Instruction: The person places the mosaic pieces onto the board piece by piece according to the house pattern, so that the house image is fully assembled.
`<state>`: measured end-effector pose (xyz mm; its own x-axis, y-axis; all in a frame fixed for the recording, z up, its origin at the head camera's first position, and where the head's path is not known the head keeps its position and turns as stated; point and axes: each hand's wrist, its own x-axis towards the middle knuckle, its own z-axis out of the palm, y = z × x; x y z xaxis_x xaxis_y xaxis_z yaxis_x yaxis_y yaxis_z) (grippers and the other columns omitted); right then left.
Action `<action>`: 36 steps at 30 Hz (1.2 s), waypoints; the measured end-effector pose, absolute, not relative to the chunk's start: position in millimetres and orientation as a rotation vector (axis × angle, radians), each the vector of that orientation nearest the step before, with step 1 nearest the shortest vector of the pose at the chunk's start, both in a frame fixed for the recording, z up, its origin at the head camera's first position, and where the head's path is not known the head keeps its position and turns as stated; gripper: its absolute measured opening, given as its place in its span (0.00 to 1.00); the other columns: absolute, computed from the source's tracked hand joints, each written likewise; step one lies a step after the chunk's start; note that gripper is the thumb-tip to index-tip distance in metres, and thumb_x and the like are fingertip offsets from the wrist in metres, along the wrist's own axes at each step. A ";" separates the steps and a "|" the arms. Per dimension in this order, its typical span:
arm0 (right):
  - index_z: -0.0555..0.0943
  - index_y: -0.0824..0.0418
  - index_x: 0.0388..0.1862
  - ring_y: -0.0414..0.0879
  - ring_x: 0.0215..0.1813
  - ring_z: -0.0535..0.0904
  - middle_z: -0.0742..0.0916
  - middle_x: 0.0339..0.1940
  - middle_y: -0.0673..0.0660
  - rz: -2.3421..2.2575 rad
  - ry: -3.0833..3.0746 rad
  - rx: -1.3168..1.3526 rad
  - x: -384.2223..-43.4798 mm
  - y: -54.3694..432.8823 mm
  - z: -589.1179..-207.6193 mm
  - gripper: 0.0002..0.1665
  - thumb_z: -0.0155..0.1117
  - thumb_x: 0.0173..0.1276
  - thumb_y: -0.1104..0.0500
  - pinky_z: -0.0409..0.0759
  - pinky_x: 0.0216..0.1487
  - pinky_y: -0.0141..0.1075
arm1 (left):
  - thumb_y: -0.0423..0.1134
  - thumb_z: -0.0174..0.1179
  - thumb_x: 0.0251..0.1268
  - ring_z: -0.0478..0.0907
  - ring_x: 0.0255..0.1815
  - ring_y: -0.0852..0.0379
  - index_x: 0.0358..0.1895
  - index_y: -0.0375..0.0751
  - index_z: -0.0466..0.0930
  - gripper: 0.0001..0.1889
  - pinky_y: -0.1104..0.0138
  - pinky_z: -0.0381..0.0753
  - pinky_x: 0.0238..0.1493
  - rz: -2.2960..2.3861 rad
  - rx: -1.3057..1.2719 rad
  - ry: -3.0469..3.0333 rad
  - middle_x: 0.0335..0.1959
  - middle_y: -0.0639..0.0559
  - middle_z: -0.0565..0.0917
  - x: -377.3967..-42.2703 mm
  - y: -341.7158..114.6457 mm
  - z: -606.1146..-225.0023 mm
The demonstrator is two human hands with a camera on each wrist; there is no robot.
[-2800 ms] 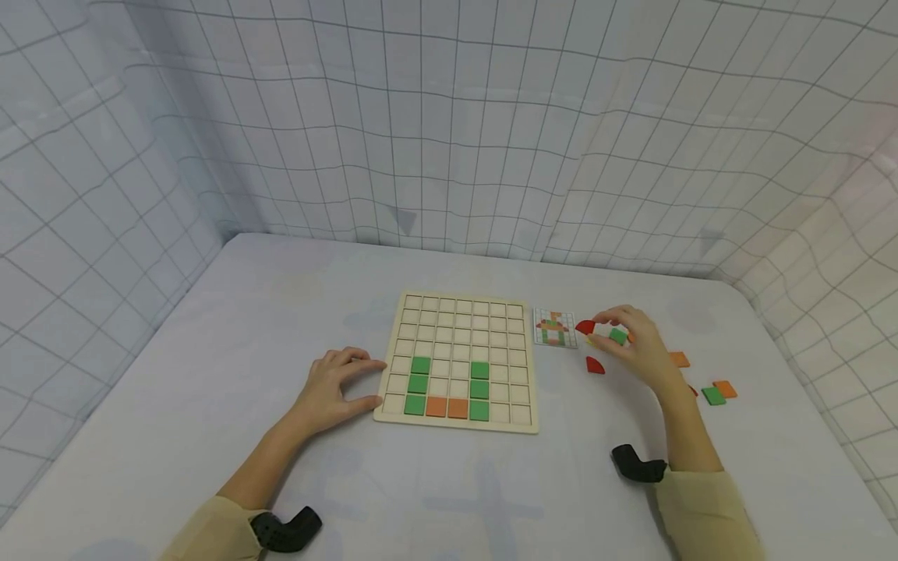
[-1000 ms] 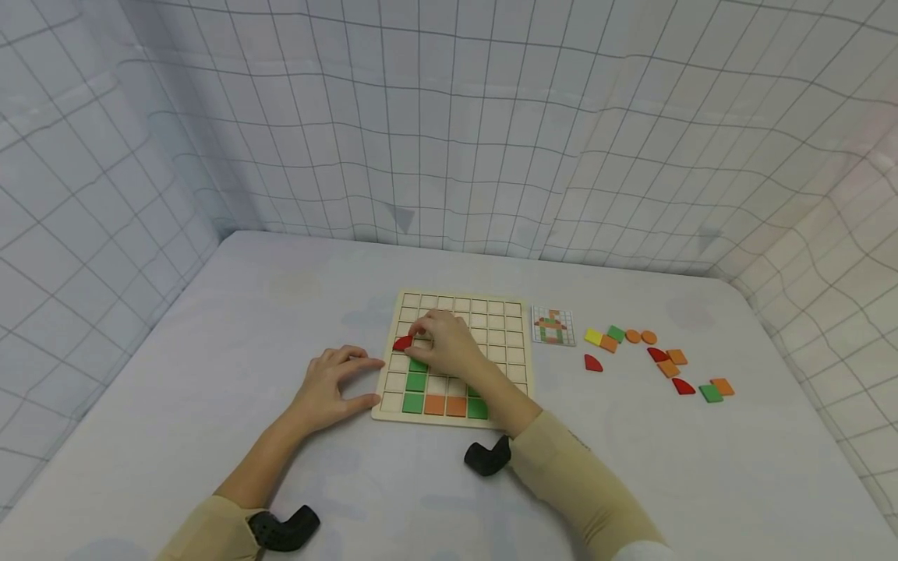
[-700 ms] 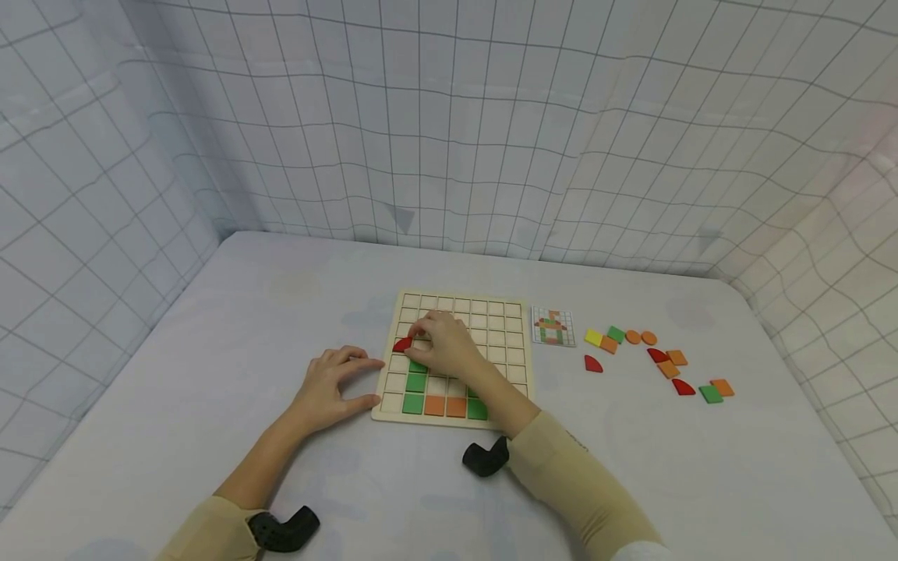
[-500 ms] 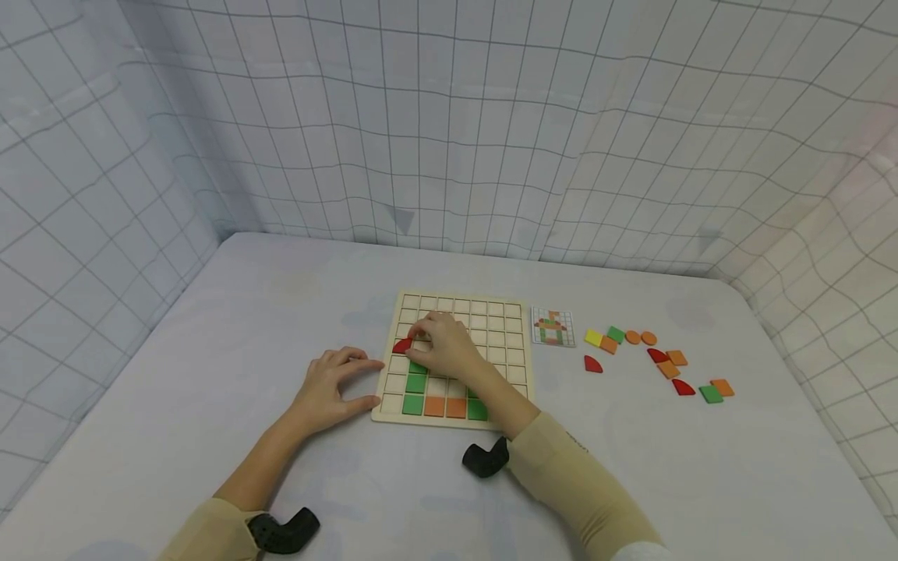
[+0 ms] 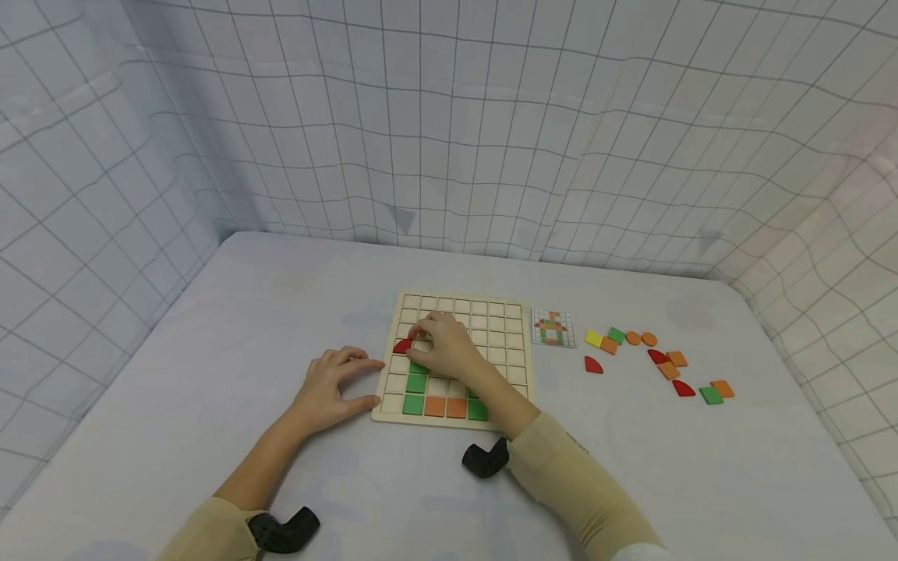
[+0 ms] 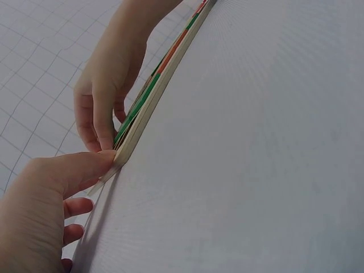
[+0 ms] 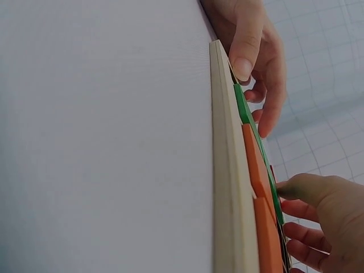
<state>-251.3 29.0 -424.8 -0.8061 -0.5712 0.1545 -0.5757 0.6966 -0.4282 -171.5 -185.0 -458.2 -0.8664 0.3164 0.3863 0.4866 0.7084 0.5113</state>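
A wooden grid board (image 5: 454, 425) lies on the table, with green square tiles (image 5: 413, 403) and orange square tiles (image 5: 435, 406) set in its nearer cells. My right hand (image 5: 449, 347) reaches over the board and pinches the right side of a red quarter-circle tile (image 5: 402, 346) with thumb and index finger. That tile is in a cell of the leftmost column. My left hand (image 5: 330, 393) rests on the table, its spread thumb and index fingertips touching the board's left edge. In the right wrist view, the right hand (image 7: 335, 222) mostly hides the red tile.
A small pattern card (image 5: 553, 326) lies right of the board. Beyond it are loose tiles: a yellow square (image 5: 593, 337), orange discs (image 5: 633, 337), red quarter-circles (image 5: 592, 365), and green and orange squares (image 5: 712, 396). A gridded white curtain (image 5: 449, 140) hangs behind the table.
My right hand has carried the red quarter-circle tile left from the loose tiles to the board. Over the last second the tile has shifted slightly nearer in its cell. My left hand has stayed put.
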 end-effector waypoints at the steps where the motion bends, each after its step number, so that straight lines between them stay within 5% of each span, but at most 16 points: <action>1: 0.81 0.53 0.40 0.44 0.43 0.72 0.78 0.37 0.50 0.740 -2.884 0.975 -251.2 29.1 -424.4 0.12 0.63 0.60 0.50 0.69 0.44 0.39 | 0.46 0.70 0.43 0.67 0.43 0.49 0.47 0.47 0.81 0.23 0.52 0.60 0.42 -0.906 -0.635 -2.645 0.44 0.50 0.75 -171.7 -185.0 -458.4; 9: 0.81 0.57 0.43 0.44 0.41 0.74 0.79 0.39 0.52 1.040 -2.856 0.895 -254.9 38.8 -413.6 0.12 0.60 0.63 0.54 0.72 0.42 0.35 | 0.46 0.70 0.43 0.68 0.44 0.48 0.47 0.47 0.81 0.23 0.52 0.60 0.43 -0.910 -0.631 -2.653 0.44 0.49 0.75 -171.3 -185.1 -458.7; 16: 0.79 0.63 0.47 0.49 0.47 0.74 0.80 0.44 0.57 1.291 -2.747 0.785 -260.1 72.7 -399.3 0.15 0.60 0.64 0.58 0.72 0.48 0.41 | 0.46 0.70 0.42 0.68 0.45 0.47 0.47 0.47 0.81 0.23 0.53 0.59 0.42 -0.922 -0.627 -2.656 0.44 0.49 0.75 -171.3 -185.4 -458.6; 36: 0.76 0.65 0.51 0.56 0.49 0.70 0.77 0.48 0.63 1.194 -2.750 0.343 -266.7 213.2 -405.0 0.18 0.60 0.64 0.58 0.67 0.48 0.48 | 0.45 0.70 0.42 0.67 0.45 0.47 0.47 0.47 0.81 0.23 0.52 0.58 0.43 -0.920 -0.626 -2.658 0.44 0.49 0.75 -171.2 -184.2 -458.1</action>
<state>-266.7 213.2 -405.0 -0.9665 -0.1576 0.2025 -0.2556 0.6624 -0.7042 -171.2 -184.2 -458.1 -0.8737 0.3119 0.3732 0.4759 0.7069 0.5233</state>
